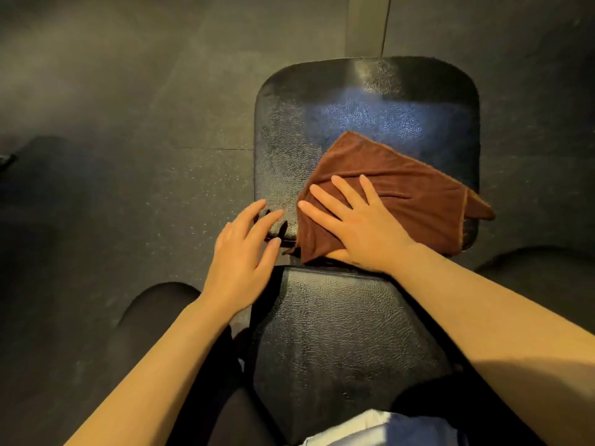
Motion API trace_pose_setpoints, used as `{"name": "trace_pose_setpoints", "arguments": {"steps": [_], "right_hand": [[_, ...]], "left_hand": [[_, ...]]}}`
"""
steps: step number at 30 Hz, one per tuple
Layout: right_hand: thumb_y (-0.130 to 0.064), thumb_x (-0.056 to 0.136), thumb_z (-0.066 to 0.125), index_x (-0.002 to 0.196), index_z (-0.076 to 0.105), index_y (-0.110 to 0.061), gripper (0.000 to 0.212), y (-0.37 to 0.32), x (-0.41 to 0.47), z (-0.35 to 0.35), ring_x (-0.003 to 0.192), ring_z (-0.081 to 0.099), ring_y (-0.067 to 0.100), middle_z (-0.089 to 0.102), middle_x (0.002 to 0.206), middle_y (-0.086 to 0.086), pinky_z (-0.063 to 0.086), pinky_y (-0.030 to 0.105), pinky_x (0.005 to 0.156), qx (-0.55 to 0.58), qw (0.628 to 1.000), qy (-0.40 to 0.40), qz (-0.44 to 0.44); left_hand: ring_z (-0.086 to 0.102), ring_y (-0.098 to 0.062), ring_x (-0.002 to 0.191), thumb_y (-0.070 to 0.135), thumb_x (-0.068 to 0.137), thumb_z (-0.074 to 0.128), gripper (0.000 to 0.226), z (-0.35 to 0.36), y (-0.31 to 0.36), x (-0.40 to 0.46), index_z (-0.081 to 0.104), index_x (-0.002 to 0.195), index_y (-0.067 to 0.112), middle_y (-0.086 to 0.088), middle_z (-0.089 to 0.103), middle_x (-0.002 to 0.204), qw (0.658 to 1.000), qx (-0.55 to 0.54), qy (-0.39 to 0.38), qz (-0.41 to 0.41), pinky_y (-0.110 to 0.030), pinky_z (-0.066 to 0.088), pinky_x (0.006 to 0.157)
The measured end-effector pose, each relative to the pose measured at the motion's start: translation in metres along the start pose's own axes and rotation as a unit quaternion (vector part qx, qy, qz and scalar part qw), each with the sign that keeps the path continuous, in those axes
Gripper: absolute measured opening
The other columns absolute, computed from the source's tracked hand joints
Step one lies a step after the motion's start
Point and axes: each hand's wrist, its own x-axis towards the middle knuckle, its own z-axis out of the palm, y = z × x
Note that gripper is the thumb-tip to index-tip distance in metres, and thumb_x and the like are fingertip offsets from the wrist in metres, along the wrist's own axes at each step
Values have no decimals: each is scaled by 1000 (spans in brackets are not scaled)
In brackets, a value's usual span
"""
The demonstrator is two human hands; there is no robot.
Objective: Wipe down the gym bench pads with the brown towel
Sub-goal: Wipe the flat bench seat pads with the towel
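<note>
A brown towel (409,188) lies spread over the near right part of the far black bench pad (322,107), one corner hanging off the pad's right edge. My right hand (357,223) presses flat on the towel's near left part with straight, spread fingers. My left hand (244,249) hovers with relaxed fingers at the pad's near left corner, fingertips at or just above its surface; it holds nothing. A second black pad (338,333) lies closer to me, between my arms, separated from the far pad by a narrow gap.
Dark speckled rubber floor (128,123) surrounds the bench on all sides. My dark-clad legs (154,317) straddle the near pad. A pale wall edge (367,24) rises behind the far pad. A white and blue garment (386,429) shows at the bottom.
</note>
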Motion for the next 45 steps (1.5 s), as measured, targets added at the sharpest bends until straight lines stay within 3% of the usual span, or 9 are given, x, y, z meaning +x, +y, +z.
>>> {"name": "trace_pose_setpoints", "arguments": {"steps": [3,6,11,20,30,35,40,43,45], "right_hand": [[-62,71,72,154,29,-25,100,4,-5,2,141,36,41,37,156,9,27,66,111,18,999,29,-18],[-60,68,75,153,31,-23,103,16,-17,4,141,37,37,37,156,8,26,61,113,25,999,37,-22],[-71,79,43,155,26,-25,90,59,-63,2,143,34,33,29,160,6,24,59,112,10,999,-28,-18],[-73,86,34,153,30,-21,84,86,-106,0,140,38,37,33,158,11,29,60,110,-17,999,-31,32],[-78,81,33,151,36,-26,88,60,-72,2,139,37,41,37,156,8,27,74,104,-3,999,-8,50],[-80,77,30,152,29,-27,92,43,-50,3,136,41,44,39,155,8,27,77,100,-1,999,-9,47],[-82,76,26,152,34,-26,95,12,-19,-1,141,33,46,37,156,10,20,79,103,32,997,-20,72],[-82,77,33,156,21,-27,97,-11,5,-1,145,21,47,25,161,11,13,79,106,31,996,-21,81],[-81,80,35,158,12,-26,98,-20,14,-3,147,12,47,16,164,12,6,76,108,29,996,-18,83]], "left_hand": [[44,-29,136,40,97,40,51,-8,-9,-4,50,143,19,-8,41,152,999,29,-13,9,-64,39,103],[43,-30,137,40,97,43,52,-6,-9,-1,46,145,22,-8,41,153,994,71,-39,71,-65,39,104],[38,-31,142,41,96,42,53,14,-1,0,46,146,26,-5,42,154,988,93,-61,103,-65,33,109],[36,-37,142,30,98,43,46,52,5,-10,54,141,19,-9,47,150,988,97,56,107,-65,25,111],[30,-29,145,30,96,42,46,54,12,-8,55,139,22,-2,45,151,996,51,58,52,-56,13,117],[28,-27,146,30,94,41,48,54,16,-8,54,139,22,0,45,152,998,41,46,27,-53,10,117],[22,-10,147,33,92,41,57,50,21,-9,40,148,23,2,42,153,998,-13,56,-11,-39,6,122],[26,-19,147,32,91,46,61,53,21,-13,33,150,20,-7,38,155,994,3,106,-35,-25,10,120],[27,-27,146,32,90,47,62,56,23,-13,29,149,23,-10,36,155,989,26,130,-63,-33,19,117]]}}
